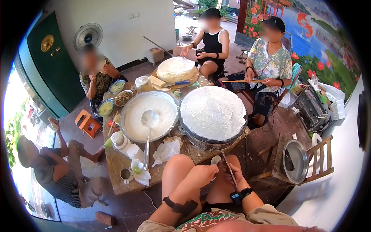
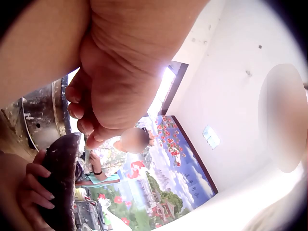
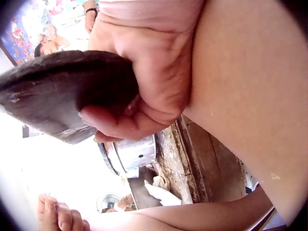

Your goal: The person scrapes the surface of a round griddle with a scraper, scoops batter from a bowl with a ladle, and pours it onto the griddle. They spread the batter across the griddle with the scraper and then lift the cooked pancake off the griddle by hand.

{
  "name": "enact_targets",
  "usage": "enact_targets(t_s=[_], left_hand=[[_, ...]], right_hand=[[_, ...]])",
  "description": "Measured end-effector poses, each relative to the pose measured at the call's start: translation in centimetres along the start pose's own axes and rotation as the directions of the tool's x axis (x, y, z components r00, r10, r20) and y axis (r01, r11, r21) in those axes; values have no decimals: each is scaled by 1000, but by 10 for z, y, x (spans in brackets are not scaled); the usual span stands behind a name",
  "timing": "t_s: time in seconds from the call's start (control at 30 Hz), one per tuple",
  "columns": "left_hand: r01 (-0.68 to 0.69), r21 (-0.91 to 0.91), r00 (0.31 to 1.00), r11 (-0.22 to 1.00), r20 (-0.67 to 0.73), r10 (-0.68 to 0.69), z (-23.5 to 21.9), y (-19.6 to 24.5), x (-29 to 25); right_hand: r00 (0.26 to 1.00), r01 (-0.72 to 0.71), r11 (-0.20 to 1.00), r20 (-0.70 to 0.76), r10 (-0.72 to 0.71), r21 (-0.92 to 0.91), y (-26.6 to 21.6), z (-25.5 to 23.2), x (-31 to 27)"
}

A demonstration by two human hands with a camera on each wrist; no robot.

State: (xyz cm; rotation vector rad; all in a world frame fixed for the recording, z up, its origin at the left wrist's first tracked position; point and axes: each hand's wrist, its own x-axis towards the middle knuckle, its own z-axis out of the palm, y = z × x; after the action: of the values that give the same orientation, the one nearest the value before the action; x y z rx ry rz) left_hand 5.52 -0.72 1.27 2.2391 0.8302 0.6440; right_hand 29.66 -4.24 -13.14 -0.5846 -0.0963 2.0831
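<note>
In the head view my right hand (image 1: pixel 235 174) grips a dark, half-round scraper-like piece (image 1: pixel 228 166), seen there edge-on. Its broad dark face (image 3: pixel 62 91) fills much of the right wrist view, with thumb and fingers curled round one end. Close beside it, my left hand (image 1: pixel 205 173) has its fingers bent, and a small grey-white flat piece (image 1: pixel 215 159) sticks out past them. In the left wrist view the fingertips come right up to the dark piece's edge, while the palm hides whatever lies inside. Both hands are over my knees.
Ahead stands a round griddle (image 1: pixel 212 114) covered in white batter. Left of it, a large batter basin (image 1: pixel 129 131) holds a ladle (image 1: pixel 150 118). Bottles, a mug (image 1: pixel 126 175) and food bowls share the table. A metal bowl (image 1: pixel 296 161) sits on a chair at right. Several people sit around.
</note>
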Motion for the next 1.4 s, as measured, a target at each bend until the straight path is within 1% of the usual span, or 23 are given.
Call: enact_targets(t_s=[0.13, 0.23, 0.33, 0.43, 0.6, 0.73, 1.03, 1.23, 1.4], left_hand=[[-13, -10, 1000, 1000, -17, 13, 2, -2, 1], [-17, -18, 1000, 1000, -23, 17, 2, -3, 1], [-22, -17, 999, 1000, -33, 22, 1, -2, 1], [-17, -15, 999, 1000, -29, 17, 3, -4, 1], [-10, -2, 1000, 1000, -3, 10, 2, -2, 2], [-4, -5, 1000, 1000, -1, 4, 2, -2, 1], [-1, -23, 1000, 1000, -2, 1, 1, -1, 1], [-18, -14, 1000, 1000, -11, 18, 0, 0, 1], [-14, -11, 1000, 1000, -14, 14, -1, 1, 1]], right_hand=[[1000, 12, 999, -23, -13, -29, -1, 9, -3], [1000, 9, 1000, -10, -9, 0, -1, 6, -2], [999, 11, 1000, -45, -11, -13, -1, 9, -2], [1000, 8, 1000, -20, -8, 2, -1, 9, -2], [999, 23, 1000, -30, -23, -2, -1, -1, 0], [998, 26, 1000, -53, -26, -17, 0, 10, -3], [1000, 6, 1000, -27, -6, -4, -1, 9, -3], [999, 17, 1000, -42, -18, -16, 0, 7, -3], [999, 10, 1000, -33, -9, 15, 0, 10, -3]])
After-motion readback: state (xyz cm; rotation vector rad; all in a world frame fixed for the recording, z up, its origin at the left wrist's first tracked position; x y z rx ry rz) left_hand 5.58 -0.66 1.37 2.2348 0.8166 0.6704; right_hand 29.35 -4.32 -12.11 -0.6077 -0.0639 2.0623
